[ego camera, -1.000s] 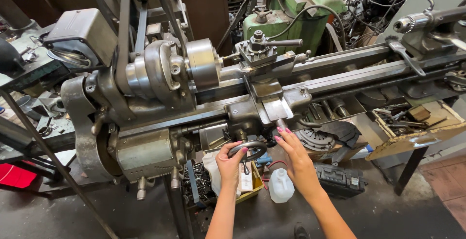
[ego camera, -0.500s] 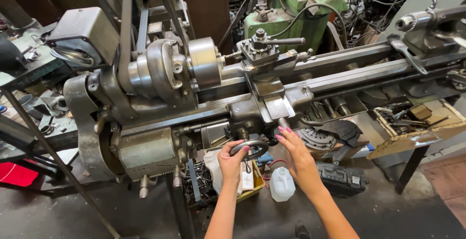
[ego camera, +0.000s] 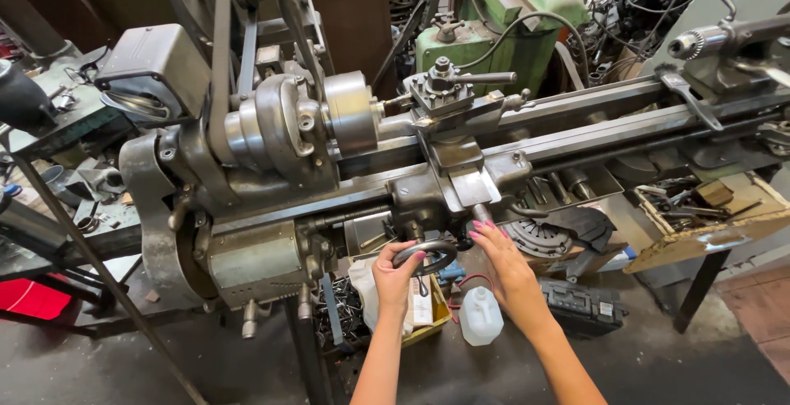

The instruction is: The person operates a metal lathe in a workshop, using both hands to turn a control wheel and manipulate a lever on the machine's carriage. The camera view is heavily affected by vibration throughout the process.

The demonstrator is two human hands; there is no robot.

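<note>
Steel-grey round handwheel (ego camera: 425,255), low on the lathe's carriage apron (ego camera: 428,195), sits in my left hand (ego camera: 395,273), fingers curled around its rim. My right hand (ego camera: 504,261) hangs just right of it, fingers loosely spread, tips touching the short cross-slide crank (ego camera: 480,212) (grip uncertain). Bed ways (ego camera: 625,125) run lengthwise, rightward.

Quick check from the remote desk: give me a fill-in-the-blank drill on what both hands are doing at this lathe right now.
1. The left hand grips the round ____ under the lathe carriage.
2. The right hand reaches toward a small handle, and its fingers are ____.
3. On the floor under the right hand stands a ____ plastic jug.

Missing words: handwheel; open; white
</note>
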